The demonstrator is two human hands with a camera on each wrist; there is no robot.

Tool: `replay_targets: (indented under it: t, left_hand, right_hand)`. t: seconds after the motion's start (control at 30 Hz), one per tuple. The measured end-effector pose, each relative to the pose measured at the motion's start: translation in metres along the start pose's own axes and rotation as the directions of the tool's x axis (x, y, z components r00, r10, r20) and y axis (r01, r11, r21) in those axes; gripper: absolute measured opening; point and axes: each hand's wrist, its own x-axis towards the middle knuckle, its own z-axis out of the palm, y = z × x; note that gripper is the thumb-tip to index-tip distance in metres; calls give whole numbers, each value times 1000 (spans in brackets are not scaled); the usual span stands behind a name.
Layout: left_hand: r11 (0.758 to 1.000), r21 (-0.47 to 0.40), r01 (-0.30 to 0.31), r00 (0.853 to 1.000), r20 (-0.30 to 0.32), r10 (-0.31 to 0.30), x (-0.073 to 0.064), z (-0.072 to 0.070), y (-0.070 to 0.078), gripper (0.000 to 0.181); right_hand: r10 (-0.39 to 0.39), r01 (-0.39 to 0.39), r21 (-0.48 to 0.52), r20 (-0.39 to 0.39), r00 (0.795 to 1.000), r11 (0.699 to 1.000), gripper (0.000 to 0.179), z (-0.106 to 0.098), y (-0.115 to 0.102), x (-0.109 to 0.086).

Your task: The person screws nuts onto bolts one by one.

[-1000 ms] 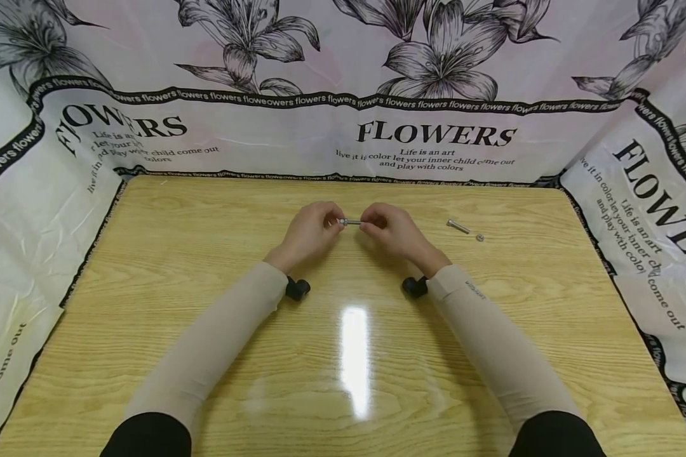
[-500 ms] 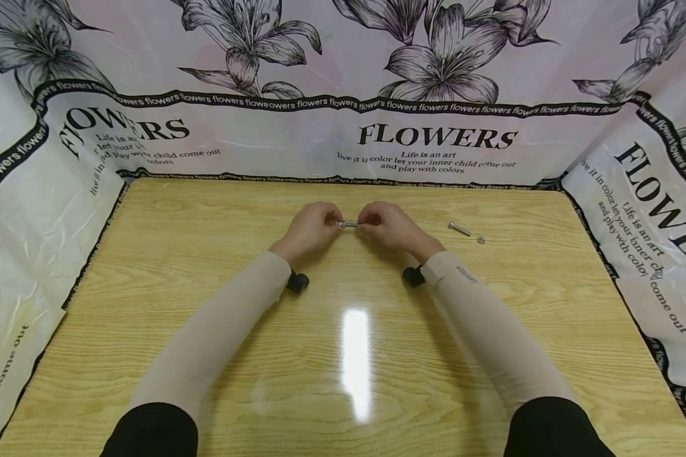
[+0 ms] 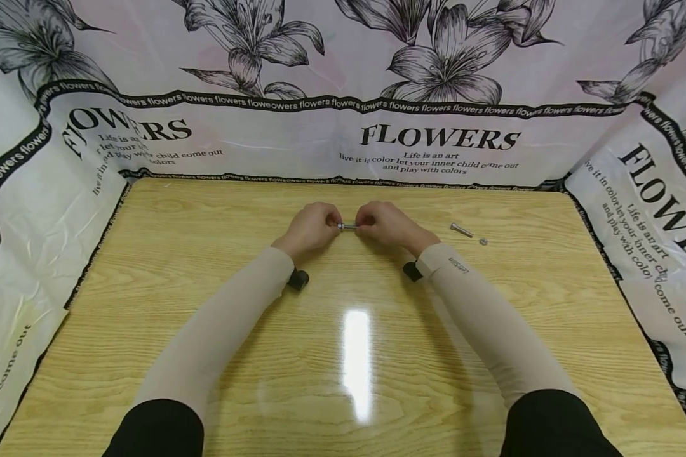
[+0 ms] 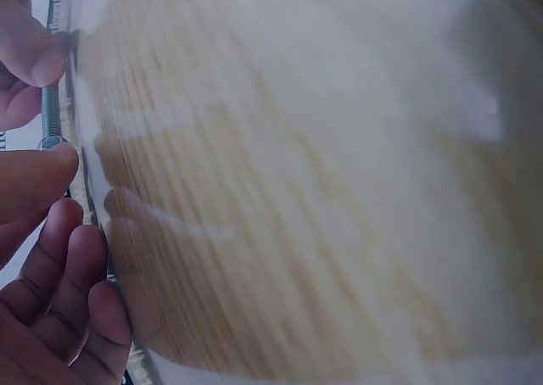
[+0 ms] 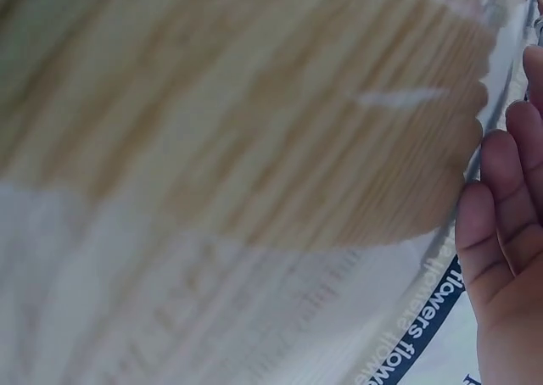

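Between the two hands a silvery bolt [image 3: 349,226] lies level, close over the far middle of the table. My left hand [image 3: 314,226] pinches its left end with thumb and fingers. A wider, nut-like piece [image 4: 53,142] sits on the bolt right at the left fingertips in the left wrist view. At the other end my right hand [image 3: 385,223] pinches the shaft, its fingertips hiding part of it. The left wrist view shows the bare shaft [image 4: 51,109] between the two hands. In the right wrist view, the right hand's lower fingers [image 5: 502,160] are loosely bent.
Right of the hands, a second bolt [image 3: 462,230] and a small nut [image 3: 483,241] lie on the wooden table [image 3: 263,381]. Flower-printed sheeting [image 3: 286,136] stands along the back and both sides. Black wrist cameras [image 3: 298,280] hang below the sleeves.
My right hand has shifted slightly left, and its wrist and sleeve have turned inward. Less of the bolt shows between the hands. The left hand has barely moved.
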Motion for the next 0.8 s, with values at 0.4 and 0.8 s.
replay_targets:
  t: [0.4, 0.8]
  left_hand:
    - [998, 67, 9, 1000, 23, -11, 2, 1, 1, 5]
    - [997, 78, 20, 999, 25, -22, 0, -1, 2, 5]
  right_hand:
    - [23, -23, -33, 16, 1000, 999, 6, 4, 2, 3]
    - [28, -27, -68, 16, 999, 997, 8, 3, 0, 4]
